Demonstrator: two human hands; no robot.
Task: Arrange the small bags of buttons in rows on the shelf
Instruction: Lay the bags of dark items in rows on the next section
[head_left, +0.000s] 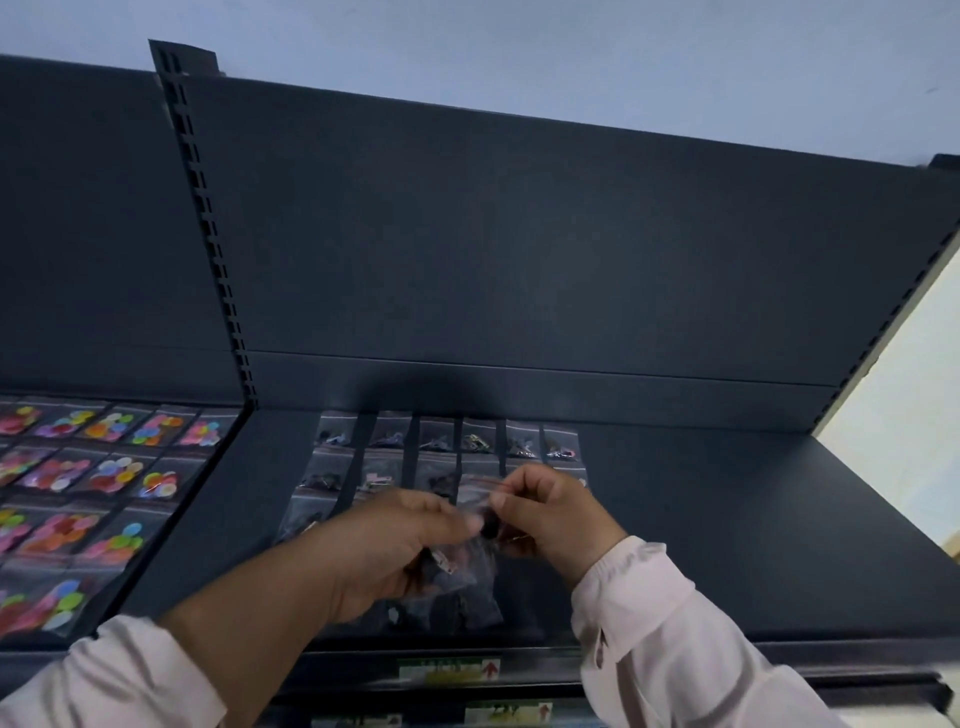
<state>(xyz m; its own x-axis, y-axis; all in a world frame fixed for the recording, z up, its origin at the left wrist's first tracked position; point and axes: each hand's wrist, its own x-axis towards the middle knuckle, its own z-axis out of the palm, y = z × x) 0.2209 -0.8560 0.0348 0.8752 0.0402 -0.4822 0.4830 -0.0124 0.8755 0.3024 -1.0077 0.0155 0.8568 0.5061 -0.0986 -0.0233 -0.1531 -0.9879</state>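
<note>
Small clear bags of dark buttons (441, 441) lie in rows at the back of the dark shelf (727, 545). My left hand (395, 545) grips a bunch of several such bags (462, 587) above the shelf's front. My right hand (550, 514) pinches the top edge of one clear bag (475, 491) between thumb and fingers, right beside the left thumb. That bag hangs over the second and third rows. Part of the rows is hidden behind both hands.
On the neighbouring shelf to the left lie rows of bags with bright coloured buttons (104, 478). A slotted upright (208, 234) divides the two bays. Price labels (449, 670) run along the front rail. A pale wall (893, 441) borders the right.
</note>
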